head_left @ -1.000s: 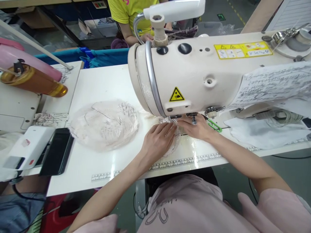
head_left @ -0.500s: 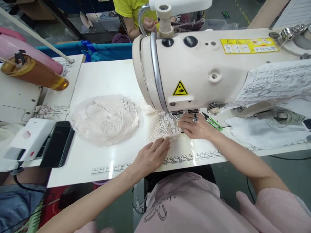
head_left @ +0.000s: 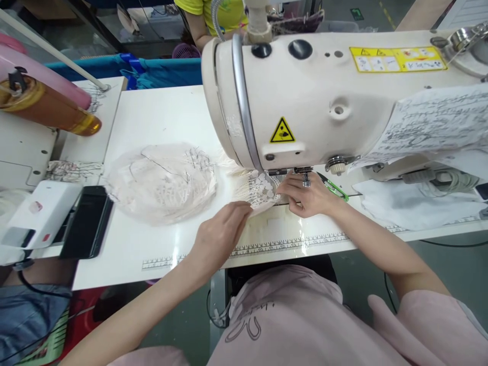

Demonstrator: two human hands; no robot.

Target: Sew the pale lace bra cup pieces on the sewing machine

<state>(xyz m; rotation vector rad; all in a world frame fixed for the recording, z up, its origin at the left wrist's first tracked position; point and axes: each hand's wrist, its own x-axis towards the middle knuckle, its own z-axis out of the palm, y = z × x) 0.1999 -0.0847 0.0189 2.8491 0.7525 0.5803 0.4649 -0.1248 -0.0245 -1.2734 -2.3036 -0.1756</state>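
Note:
A strip of white floral lace with a fringed left edge lies under the head of the sewing machine. At its near left edge, the bent fingertips of my left hand are closed on the fabric. My right hand has its fingers closed at the lace's right side, close to the presser foot, which it partly hides. Just behind the right hand lies a pair of green thread snips. Left of the lace sits a pale, sheer heap of fabric with dark loose threads on it.
A printed ruler strip runs along the table's front edge. White cloth lies to the right. A dark phone, a white device and an amber bottle stand left. Another person in a yellow shirt sits beyond.
My left hand has moved left and slightly away from me along the lace's near edge. The right hand stays near the presser foot. The whole view has shifted a little.

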